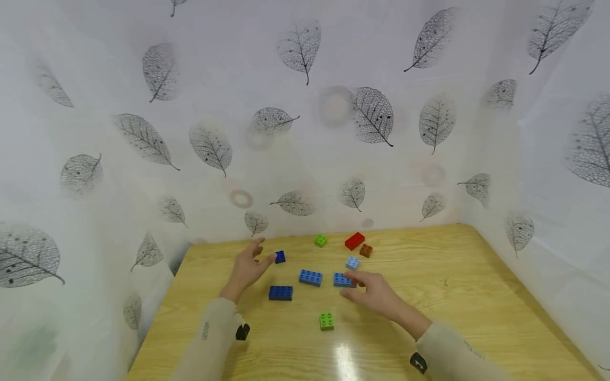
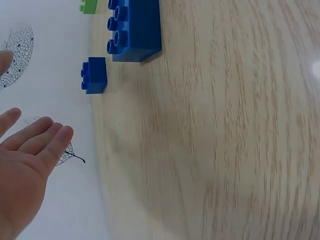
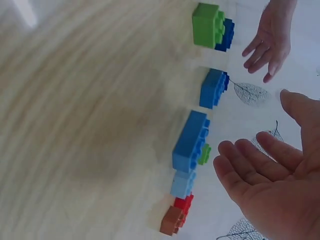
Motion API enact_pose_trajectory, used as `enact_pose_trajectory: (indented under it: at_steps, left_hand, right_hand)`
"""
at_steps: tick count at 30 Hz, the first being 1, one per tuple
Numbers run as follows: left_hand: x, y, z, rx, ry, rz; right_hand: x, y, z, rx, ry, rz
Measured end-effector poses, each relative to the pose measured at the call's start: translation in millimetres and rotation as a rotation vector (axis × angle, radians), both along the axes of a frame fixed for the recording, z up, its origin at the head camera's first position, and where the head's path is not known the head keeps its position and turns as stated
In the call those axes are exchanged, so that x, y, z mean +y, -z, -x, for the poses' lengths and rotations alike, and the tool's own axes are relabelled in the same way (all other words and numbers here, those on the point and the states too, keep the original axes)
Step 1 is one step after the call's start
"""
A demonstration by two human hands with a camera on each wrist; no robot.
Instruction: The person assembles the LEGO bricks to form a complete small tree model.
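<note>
My left hand (image 1: 247, 269) hovers over the table's left part, thumb and fingers spread and holding nothing. Its thumb tip overlaps a small dark blue toy building brick (image 1: 280, 257) in the head view. Nearer to me lies a longer dark blue brick (image 1: 281, 293). On the other side, my right hand (image 1: 376, 295) reaches in with thumb apart from its loosely bent fingers. Those fingers partly cover a blue brick (image 1: 340, 280) in the head view, while the right wrist view shows the palm (image 3: 280, 200) bare. Another blue brick (image 1: 310, 278) lies between the hands.
Behind the right hand are a light blue brick (image 1: 352, 263), a brown brick (image 1: 366, 250) and a red brick (image 1: 355, 241). One green brick (image 1: 321, 241) lies near the back edge, another green brick (image 1: 326, 321) closer to me. A leaf-patterned curtain (image 1: 305, 159) encloses the wooden table (image 1: 457, 296).
</note>
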State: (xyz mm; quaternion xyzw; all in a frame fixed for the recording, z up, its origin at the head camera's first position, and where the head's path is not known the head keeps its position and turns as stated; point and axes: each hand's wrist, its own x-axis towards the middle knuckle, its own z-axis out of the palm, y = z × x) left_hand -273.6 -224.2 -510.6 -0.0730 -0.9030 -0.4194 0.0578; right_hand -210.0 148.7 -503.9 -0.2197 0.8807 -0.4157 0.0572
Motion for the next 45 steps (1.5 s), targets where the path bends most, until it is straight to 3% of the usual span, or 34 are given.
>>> enact_pose_trajectory:
  at_steps: [5,16,23,27,34,45]
  left_hand:
    - [3.6,8.1,7.0,0.008,-0.027,-0.069]
    - [7.9,29.7,19.4,-0.018,-0.037,-0.100]
    - [8.7,39.0,20.9,-0.084,-0.063,-0.106]
    - [8.7,45.3,22.9,-0.104,-0.065,-0.122]
    - [11.6,51.3,23.6,-0.218,-0.079,-0.202]
    - [18.2,49.1,25.0,-0.215,-0.097,-0.148]
  right_hand:
    - [-3.7,8.0,-6.5,-0.028,-0.067,0.028]
    - [-10.9,24.0,-18.2,-0.042,-0.163,0.037]
    - [-18.1,28.3,-22.6,-0.052,-0.213,0.011]
    - [-20.9,30.7,-23.2,-0.054,-0.220,-0.001]
    - [-23.1,37.0,-22.5,-0.019,-0.202,-0.037]
    - [-26.3,39.4,-21.0,-0.009,-0.193,-0.076]
